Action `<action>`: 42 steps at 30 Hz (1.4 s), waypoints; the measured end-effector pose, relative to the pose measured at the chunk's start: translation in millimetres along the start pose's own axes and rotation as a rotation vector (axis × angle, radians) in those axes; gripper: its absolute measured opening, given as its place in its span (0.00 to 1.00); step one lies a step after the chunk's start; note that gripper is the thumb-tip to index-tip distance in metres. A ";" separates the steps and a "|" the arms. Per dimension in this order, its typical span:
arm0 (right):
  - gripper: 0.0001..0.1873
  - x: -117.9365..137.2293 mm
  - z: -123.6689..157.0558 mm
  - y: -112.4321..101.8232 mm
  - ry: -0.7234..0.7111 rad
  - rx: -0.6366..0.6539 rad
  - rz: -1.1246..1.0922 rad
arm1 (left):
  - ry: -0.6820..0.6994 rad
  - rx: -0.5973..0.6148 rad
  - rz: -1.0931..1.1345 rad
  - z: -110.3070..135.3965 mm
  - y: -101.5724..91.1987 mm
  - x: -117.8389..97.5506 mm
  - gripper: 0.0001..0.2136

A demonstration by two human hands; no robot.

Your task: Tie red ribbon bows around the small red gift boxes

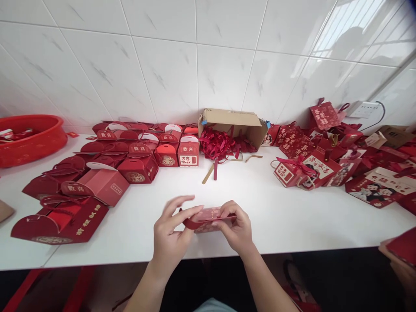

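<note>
A small red gift box [209, 219] with gold print is held between both hands over the near edge of the white table [269, 216]. My left hand [170, 236] pinches its left end with thumb and forefinger, the other fingers raised. My right hand [237, 227] grips its right end with curled fingers. The box looks flattened or partly folded; its far side is hidden by my fingers.
Several folded red boxes [139, 151] sit at the left and back left. A red basin [30, 136] stands far left. A tipped cardboard carton [234, 123] spills red ribbons [217, 145] at the back centre. More red gift boxes and bags [325, 156] crowd the right.
</note>
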State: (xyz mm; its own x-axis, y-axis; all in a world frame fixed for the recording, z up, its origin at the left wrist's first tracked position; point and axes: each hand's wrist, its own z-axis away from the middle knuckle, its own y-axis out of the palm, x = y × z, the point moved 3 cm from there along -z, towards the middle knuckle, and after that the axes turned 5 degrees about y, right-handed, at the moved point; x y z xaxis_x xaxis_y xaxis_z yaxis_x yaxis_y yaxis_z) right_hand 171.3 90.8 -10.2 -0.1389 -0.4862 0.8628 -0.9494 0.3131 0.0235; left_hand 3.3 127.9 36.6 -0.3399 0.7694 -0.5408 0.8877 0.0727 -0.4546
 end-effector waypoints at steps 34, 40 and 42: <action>0.12 23.6 7.4 -4.6 -0.076 0.049 0.055 | -0.308 0.051 0.546 11.1 13.5 -11.9 0.04; 0.12 24.9 6.7 -5.9 -0.067 0.043 0.046 | -0.288 0.088 0.559 11.7 13.4 -12.2 0.04; 0.11 24.9 7.2 -6.2 -0.068 0.043 0.061 | -0.323 0.089 0.577 11.1 14.2 -12.7 0.07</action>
State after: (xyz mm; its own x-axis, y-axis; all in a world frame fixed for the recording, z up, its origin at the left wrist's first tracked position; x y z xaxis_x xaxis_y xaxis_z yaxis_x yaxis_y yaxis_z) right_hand 171.7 70.9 7.5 -0.2139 -0.5221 0.8256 -0.9496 0.3092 -0.0505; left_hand 16.8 112.2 29.1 0.0941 0.4394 -0.8934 0.9308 -0.3573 -0.0777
